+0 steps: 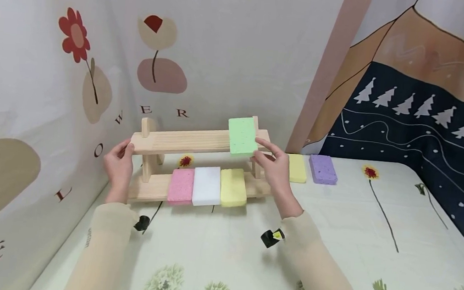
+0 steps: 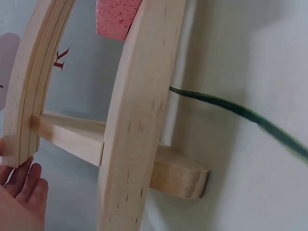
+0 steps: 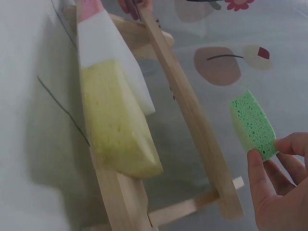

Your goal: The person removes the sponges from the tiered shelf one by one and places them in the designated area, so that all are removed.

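Green sponge [image 1: 241, 136] is the one in play right now; it's up over the right end of the top shelf [image 1: 186, 142] of a little wooden rack [image 1: 147, 169], and the right wrist view shows a gap between it and the wood, so I'd say it hasn't been set down yet; the right hand [image 1: 273, 167] has it pinched by one edge between thumb and fingers; the left hand [image 1: 120, 165] is gripping the far left end of that same shelf, thumb on top, which looks to me like steadying the thing.

Down on the lower shelf [image 1: 149, 188] there's a row sitting side by side: pink sponge [image 1: 181, 185], white sponge [image 1: 206, 186], yellow sponge [image 1: 234, 187]; off to the right of the rack, on the counter [image 1: 215, 245], lie a second yellow one [image 1: 298, 168], partly hidden behind the right hand, and a purple one [image 1: 323, 169] just beside it.

My read on the step: bottom row's in place, and this is the placing of a sponge up top; next move probably calls for lowering it flat onto the board, then easing those fingers off without dragging it along; I'd keep the left hand where it is meanwhile, since a light rack like that could slide if it gets bumped.
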